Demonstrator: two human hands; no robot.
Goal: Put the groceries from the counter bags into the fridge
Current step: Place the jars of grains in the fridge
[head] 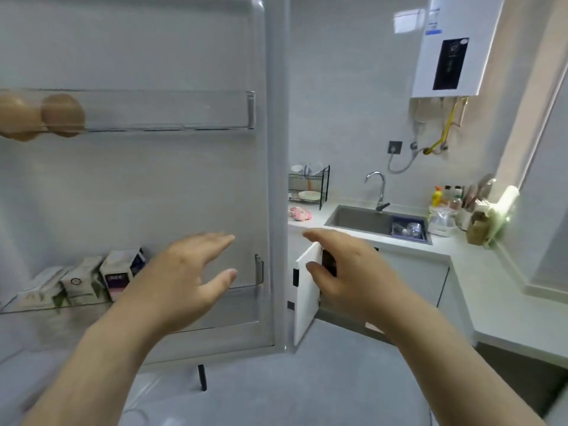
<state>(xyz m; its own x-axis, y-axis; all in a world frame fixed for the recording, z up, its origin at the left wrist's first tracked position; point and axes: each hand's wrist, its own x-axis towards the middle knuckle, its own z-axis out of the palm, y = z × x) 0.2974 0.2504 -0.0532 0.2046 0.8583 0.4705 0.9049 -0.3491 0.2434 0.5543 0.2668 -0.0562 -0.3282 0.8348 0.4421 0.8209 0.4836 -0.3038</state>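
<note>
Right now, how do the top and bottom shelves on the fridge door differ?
The top shelf holds brown eggs at its left end; the bottom shelf holds small cartons. The left hand hovers in front of the bottom shelf, not the top shelf. Both are clear plastic, on the open door.

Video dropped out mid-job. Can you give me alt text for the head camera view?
The left hand and right hand are held out, open and empty, before the open fridge door. Small cartons stand in its lower shelf, and eggs sit in its upper shelf. To the right are a sink and a cabinet door ajar.
</note>
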